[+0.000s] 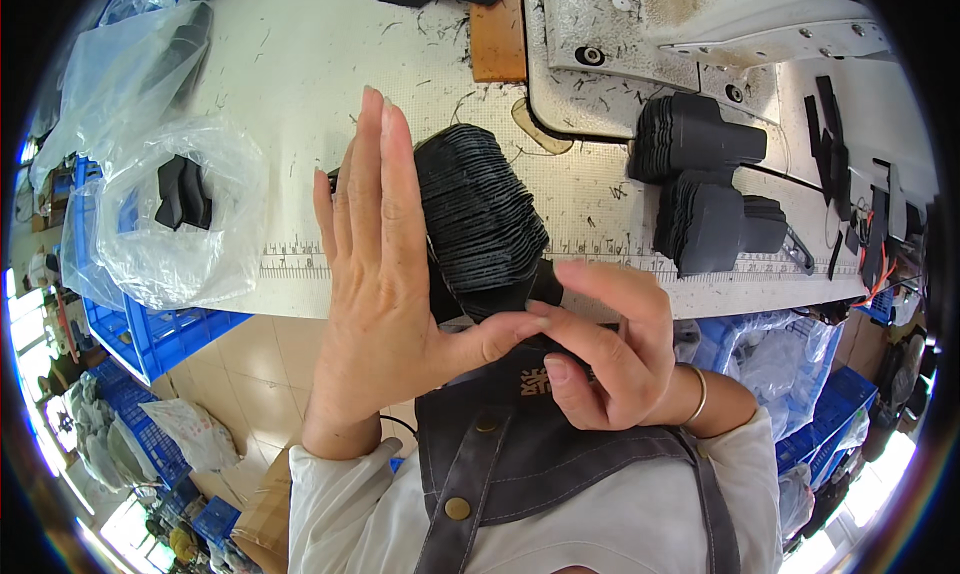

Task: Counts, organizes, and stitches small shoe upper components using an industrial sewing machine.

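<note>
Widest of all, the pale worktable (290, 84) runs right across the view, a ruler scale (295, 261) printed along its near edge. Far right, a white metal machine (780, 34) fills the corner, bolts showing. Down below, a dark apron (570, 464) covers the person's front, over white sleeves. Off to the left, a blue crate (130, 339) sits below table level, and above it a clear plastic bag (235, 204) gapes open, a few black pieces (183, 194) inside.

Now the hands! The left hand (375, 259) stands flat and wide open, fingers straight and together, laid along the left side of a thick stack of black pieces (480, 209), thumb stretched across its near end. In from the right, the right hand (615, 354) is half curled, fingertips at the stack's near right corner, one meeting the left thumb; whether it pinches a piece, I cannot tell. That stack is upright at the table's near edge, mid-view, its layered edges showing.

Two smaller black stacks (700, 224) sit together to the right. Up top, an orange-brown strip (498, 34) lies beside the machine. Smaller yet, a bangle (697, 394) circles the right wrist, and tiny dark scraps dot the tabletop.
</note>
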The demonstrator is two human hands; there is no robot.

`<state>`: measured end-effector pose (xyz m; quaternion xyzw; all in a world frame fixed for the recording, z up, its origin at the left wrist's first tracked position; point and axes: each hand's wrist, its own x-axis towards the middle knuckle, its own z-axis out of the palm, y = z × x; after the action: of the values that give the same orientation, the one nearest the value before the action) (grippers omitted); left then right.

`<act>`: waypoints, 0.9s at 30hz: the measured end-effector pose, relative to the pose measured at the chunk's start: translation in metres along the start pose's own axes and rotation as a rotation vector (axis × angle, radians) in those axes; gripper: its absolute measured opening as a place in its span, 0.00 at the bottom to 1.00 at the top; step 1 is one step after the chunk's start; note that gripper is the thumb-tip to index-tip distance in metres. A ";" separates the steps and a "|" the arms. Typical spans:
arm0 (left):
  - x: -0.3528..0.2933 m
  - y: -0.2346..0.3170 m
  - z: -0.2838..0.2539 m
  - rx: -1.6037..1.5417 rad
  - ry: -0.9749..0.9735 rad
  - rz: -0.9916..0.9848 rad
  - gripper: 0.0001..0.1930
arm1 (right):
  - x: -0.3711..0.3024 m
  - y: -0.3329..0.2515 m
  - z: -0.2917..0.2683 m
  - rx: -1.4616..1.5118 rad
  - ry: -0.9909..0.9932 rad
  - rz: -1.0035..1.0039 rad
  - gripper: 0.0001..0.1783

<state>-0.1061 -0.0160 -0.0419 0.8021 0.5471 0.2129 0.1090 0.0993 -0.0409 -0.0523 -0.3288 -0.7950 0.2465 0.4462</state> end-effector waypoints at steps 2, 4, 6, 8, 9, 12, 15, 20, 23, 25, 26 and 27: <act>0.001 0.002 0.001 -0.005 -0.001 -0.007 0.68 | 0.001 0.002 0.002 -0.069 0.020 -0.016 0.19; 0.001 0.003 0.001 -0.027 -0.002 -0.032 0.66 | 0.000 0.006 0.004 -0.047 0.014 -0.037 0.17; 0.001 0.002 0.001 -0.024 0.002 -0.031 0.66 | -0.001 0.005 0.004 -0.044 -0.006 -0.028 0.17; 0.001 0.002 0.001 -0.021 0.006 -0.031 0.66 | -0.002 0.004 0.004 -0.040 -0.025 -0.019 0.16; 0.001 0.002 0.001 -0.021 0.009 -0.028 0.66 | -0.002 0.004 0.004 -0.041 -0.019 -0.017 0.16; 0.002 0.002 0.001 -0.021 0.011 -0.023 0.66 | -0.002 0.005 0.006 -0.015 0.001 -0.021 0.16; 0.001 0.002 0.002 -0.021 0.013 -0.021 0.67 | -0.001 0.007 0.009 0.038 0.028 -0.040 0.15; 0.000 0.000 0.002 -0.024 0.008 -0.018 0.67 | 0.000 0.008 0.013 0.122 0.058 -0.043 0.14; 0.000 0.000 0.002 -0.026 0.005 -0.017 0.67 | 0.001 0.007 0.011 0.120 0.044 -0.039 0.15; 0.000 0.000 0.002 -0.038 0.006 -0.026 0.67 | 0.001 0.007 0.010 0.106 0.020 -0.033 0.15; 0.000 0.001 0.002 -0.037 0.006 -0.027 0.67 | 0.002 0.007 0.009 0.106 0.020 -0.033 0.15; 0.000 0.001 0.001 -0.038 0.006 -0.027 0.67 | 0.002 0.006 0.009 0.094 0.019 -0.034 0.15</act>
<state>-0.1047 -0.0159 -0.0428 0.7920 0.5540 0.2240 0.1253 0.0927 -0.0360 -0.0595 -0.2960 -0.7838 0.2727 0.4729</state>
